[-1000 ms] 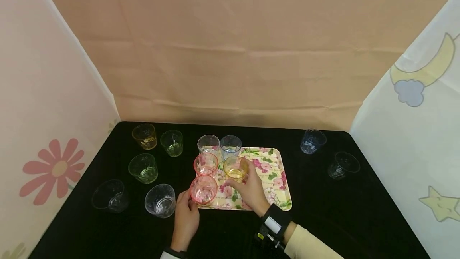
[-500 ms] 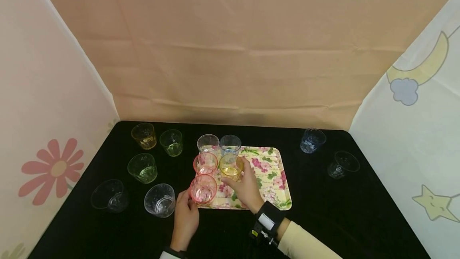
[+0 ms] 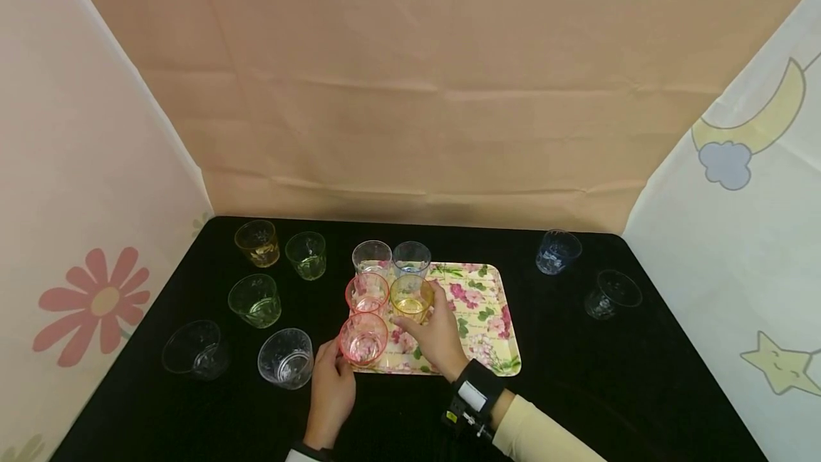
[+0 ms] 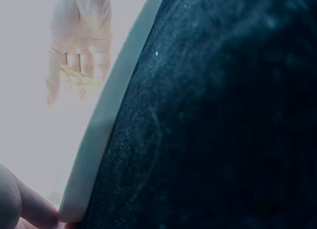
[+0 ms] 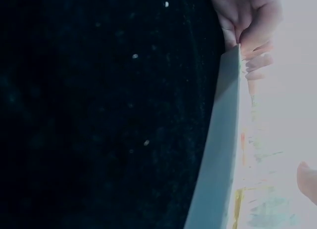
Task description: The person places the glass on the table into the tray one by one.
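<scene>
My right hand (image 3: 442,334) grips a yellow-tinted glass (image 3: 412,298), thumb on its near left and fingers round its right side. The glass is upright over the floral tray (image 3: 477,348). At the tray's near left corner, my left hand (image 3: 333,387) holds the front pink-rimmed glass (image 3: 363,339), fingers along its left side and thumb at its front. Behind that stands another pink-rimmed glass (image 3: 368,294). A clear glass (image 3: 372,258) and a pale blue glass (image 3: 412,259) stand in the back row. Both wrist views show the tray's pale edge (image 5: 218,140), with the glasses washed out.
Left of the tray on the black table (image 3: 410,419) are an amber glass (image 3: 258,244), two green glasses (image 3: 306,257) and two clear glasses (image 3: 286,358). A blue glass (image 3: 558,252) and a clear one (image 3: 612,295) are on the right. A papered wall (image 3: 410,127) rises behind.
My right hand has moved the yellow glass slightly left and back, closer to the pink-rimmed and pale blue glasses. My left hand has stayed in place.
</scene>
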`<state>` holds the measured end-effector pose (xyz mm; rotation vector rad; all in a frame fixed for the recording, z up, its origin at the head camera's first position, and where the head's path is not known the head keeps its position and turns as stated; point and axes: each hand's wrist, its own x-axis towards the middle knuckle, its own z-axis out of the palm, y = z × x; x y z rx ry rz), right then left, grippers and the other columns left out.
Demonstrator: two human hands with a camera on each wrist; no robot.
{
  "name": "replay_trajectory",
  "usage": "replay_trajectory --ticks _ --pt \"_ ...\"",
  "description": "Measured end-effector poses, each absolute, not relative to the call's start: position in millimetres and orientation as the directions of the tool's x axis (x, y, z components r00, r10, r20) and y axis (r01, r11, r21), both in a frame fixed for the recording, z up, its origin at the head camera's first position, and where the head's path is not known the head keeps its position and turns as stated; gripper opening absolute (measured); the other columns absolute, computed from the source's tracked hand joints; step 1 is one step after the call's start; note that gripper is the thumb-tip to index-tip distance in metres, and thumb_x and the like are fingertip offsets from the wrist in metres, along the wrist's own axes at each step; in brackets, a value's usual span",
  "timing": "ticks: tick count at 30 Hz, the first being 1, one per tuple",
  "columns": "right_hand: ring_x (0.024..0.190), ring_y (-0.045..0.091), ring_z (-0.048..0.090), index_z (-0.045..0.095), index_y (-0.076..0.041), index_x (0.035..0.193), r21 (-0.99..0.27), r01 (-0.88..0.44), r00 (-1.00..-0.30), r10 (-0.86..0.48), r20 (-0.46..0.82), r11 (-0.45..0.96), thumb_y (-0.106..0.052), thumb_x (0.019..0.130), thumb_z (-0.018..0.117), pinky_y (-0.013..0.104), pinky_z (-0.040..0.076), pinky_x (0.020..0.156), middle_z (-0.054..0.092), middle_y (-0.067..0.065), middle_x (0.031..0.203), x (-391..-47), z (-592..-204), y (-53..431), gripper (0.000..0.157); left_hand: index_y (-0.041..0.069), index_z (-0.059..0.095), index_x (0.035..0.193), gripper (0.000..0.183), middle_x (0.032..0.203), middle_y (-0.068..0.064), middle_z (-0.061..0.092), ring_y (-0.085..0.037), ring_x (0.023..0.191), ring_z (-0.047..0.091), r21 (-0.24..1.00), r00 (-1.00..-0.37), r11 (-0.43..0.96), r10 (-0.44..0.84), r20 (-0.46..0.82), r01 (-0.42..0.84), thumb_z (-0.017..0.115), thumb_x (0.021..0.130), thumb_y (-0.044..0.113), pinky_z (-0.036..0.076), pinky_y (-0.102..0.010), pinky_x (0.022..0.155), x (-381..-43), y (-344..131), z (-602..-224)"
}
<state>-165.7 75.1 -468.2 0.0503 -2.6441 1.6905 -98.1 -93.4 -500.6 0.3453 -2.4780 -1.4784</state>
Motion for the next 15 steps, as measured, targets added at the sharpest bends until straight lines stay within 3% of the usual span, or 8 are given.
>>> replay_trajectory --ticks 15 --pt "0.128 0.035 0.043 0.028 -0.005 0.144 -0.920 -0.034 -0.999 -0.038 0.021 0.392 -0.030 0.078 0.075 0.049 0.038 0.102 0.044 0.020 0.140 -166.0 -467.5 74.2 0.085 -0.015 0.055 0.123 0.041 0.115 -0.025 0.056 -0.038 0.109 0.051 0.885 -0.945 0.457 -0.318 0.077 -0.082 0.047 0.082 -0.011 0.041 -0.052 0.093 -97.6 -93.0 -499.1"
